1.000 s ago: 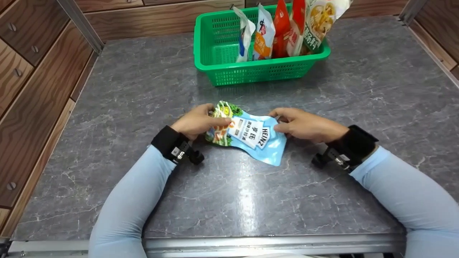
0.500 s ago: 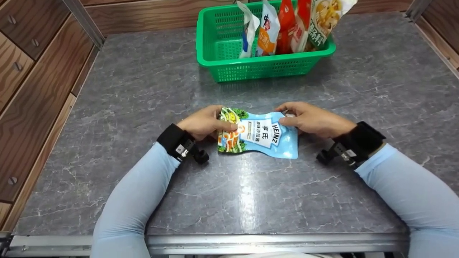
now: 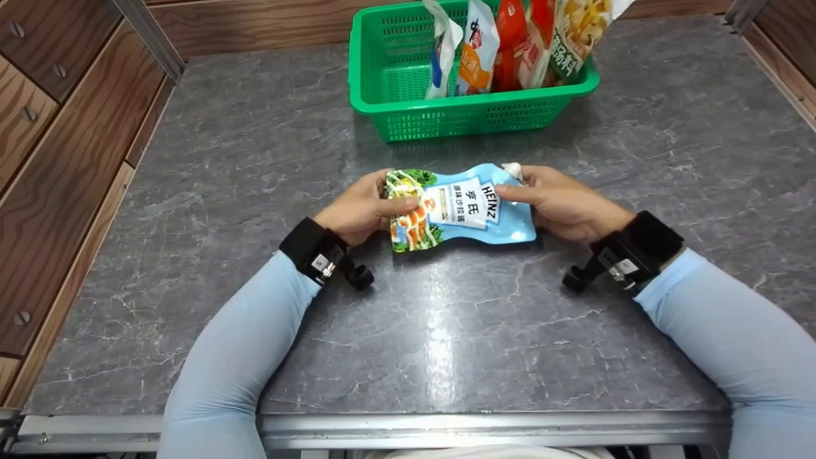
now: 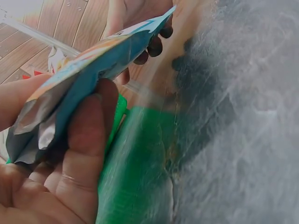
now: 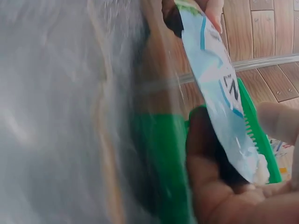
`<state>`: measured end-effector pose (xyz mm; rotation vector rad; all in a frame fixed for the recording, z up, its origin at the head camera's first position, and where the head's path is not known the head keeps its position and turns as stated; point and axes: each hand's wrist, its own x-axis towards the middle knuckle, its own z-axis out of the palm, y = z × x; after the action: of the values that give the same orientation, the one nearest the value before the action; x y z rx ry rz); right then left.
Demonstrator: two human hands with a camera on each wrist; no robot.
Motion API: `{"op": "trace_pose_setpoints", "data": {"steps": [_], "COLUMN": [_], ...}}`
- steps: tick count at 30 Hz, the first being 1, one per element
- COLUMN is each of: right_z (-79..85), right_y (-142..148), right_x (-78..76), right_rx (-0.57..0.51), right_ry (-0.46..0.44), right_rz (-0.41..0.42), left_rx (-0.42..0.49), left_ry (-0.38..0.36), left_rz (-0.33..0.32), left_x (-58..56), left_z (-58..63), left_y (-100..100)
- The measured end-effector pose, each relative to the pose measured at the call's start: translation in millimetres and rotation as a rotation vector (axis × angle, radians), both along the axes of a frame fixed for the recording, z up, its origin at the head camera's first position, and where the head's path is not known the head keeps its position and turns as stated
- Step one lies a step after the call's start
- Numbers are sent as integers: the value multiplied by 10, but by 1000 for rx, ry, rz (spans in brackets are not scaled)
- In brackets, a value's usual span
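A light-blue Heinz salad dressing pouch (image 3: 462,223) lies sideways between the two hands, its printed face up. My left hand (image 3: 358,207) grips the end with the food picture, thumb on top. At the other end my right hand (image 3: 567,201) holds the pouch, its thumb over the printed face and its fingers underneath. A white cap (image 3: 512,169) shows at the far right corner. In the left wrist view, the pouch (image 4: 100,60) is seen edge-on above the tabletop, with curled left fingers (image 4: 86,135) under it. The right wrist view shows right fingers (image 5: 205,154) behind the pouch (image 5: 217,88).
Beyond the hands stands a green plastic basket (image 3: 472,113). Several food bags (image 3: 478,51) stand upright in its middle and right part. Wood-grain panels (image 3: 76,153) border the grey marbled table (image 3: 255,115), and a metal rail (image 3: 497,424) runs along its front edge.
The pouch has turned from slanted to nearly level across, then shifted toward the basket with both hands. My right thumb now lies further over its face. The head view has shifted slightly.
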<state>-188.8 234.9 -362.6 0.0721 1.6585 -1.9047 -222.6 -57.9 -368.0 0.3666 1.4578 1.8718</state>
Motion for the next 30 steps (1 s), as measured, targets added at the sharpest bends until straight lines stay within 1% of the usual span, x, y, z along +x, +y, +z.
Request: {"op": "trace_pose_setpoints", "data": {"steps": [1, 4, 7, 12, 17, 21, 23, 25, 28, 30], "right_z": [-10, -57, -101, -121, -80, -20, 17, 55, 107, 130], "right_y": [-2, -11, -16, -38, -31, -18, -14, -10, -9, -12], "right_x": [4, 12, 13, 19, 28, 31, 32, 36, 42, 46], "right_rx": [-52, -156, -199, -224, -201, -191, -169, -125, -58, -42], "right_ry": [-24, -65, -72, -50, -14, 16, 37, 74, 147, 193], "right_rz": [4, -13, -40, -64, -59, -67, -96, -139, -231, -279], "left_rx": [4, 9, 17, 13, -5, -29, -42, -57, -76, -77], "left_ry": [6, 21, 25, 0, -20, -3, 10, 26, 58, 69], "left_rz": [12, 38, 44, 21, 12, -25, -49, -74, -120, -154], "left_x": [-2, -11, -16, -2, 7, 16, 27, 43, 79, 117], "left_z": [0, 1, 5, 13, 19, 27, 34, 46, 56, 65], "left_y": [6, 18, 25, 19, 17, 18, 24, 37, 73, 107]}}
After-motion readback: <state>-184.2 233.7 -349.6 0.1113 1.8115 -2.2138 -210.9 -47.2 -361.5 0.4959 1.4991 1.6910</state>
